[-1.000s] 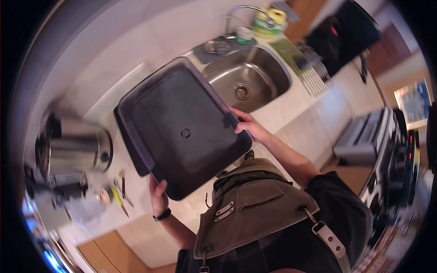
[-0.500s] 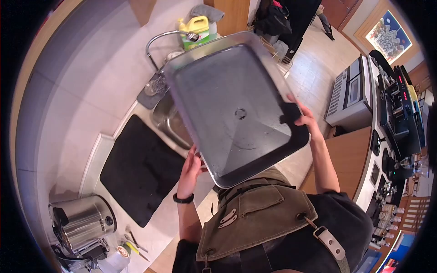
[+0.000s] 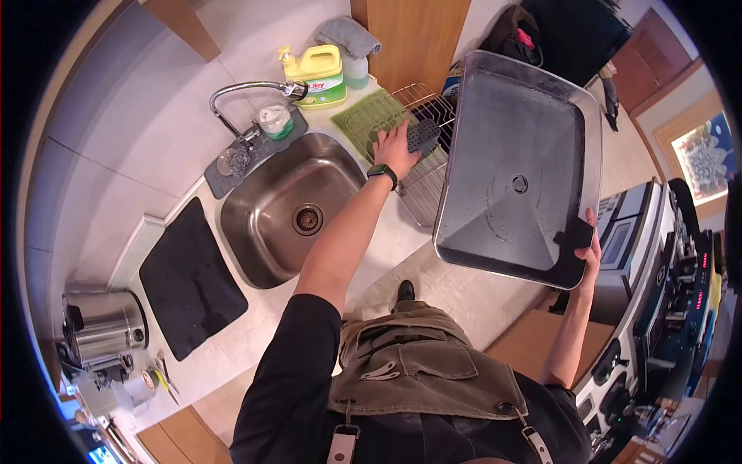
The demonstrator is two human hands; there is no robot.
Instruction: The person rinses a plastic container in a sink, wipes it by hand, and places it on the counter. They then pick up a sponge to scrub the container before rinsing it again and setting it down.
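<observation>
A large, deep rectangular metal tray (image 3: 514,170) with a dark inner face and a small round ring in its middle is tilted up on the right. My right hand (image 3: 591,255) grips its lower right edge, thumb on the inside. Over the wire dish rack (image 3: 433,182), my left hand (image 3: 396,151) has a dark grey perforated piece (image 3: 423,136) between thumb and forefinger. What kind of piece it is, I cannot make out. Below the rack's near end, the tray hangs over the floor side of the counter.
A steel sink (image 3: 259,205) with a gooseneck faucet (image 3: 232,97) lies left of the rack. Behind stands a yellow-green soap jug (image 3: 321,73). A black mat (image 3: 193,278) and a steel urn (image 3: 108,325) occupy the left counter. Coffee equipment (image 3: 680,286) lines the right counter.
My left hand has let go of the tray and reached to the dish rack. The tray has swung right, held by my right hand alone, uncovering sink and rack.
</observation>
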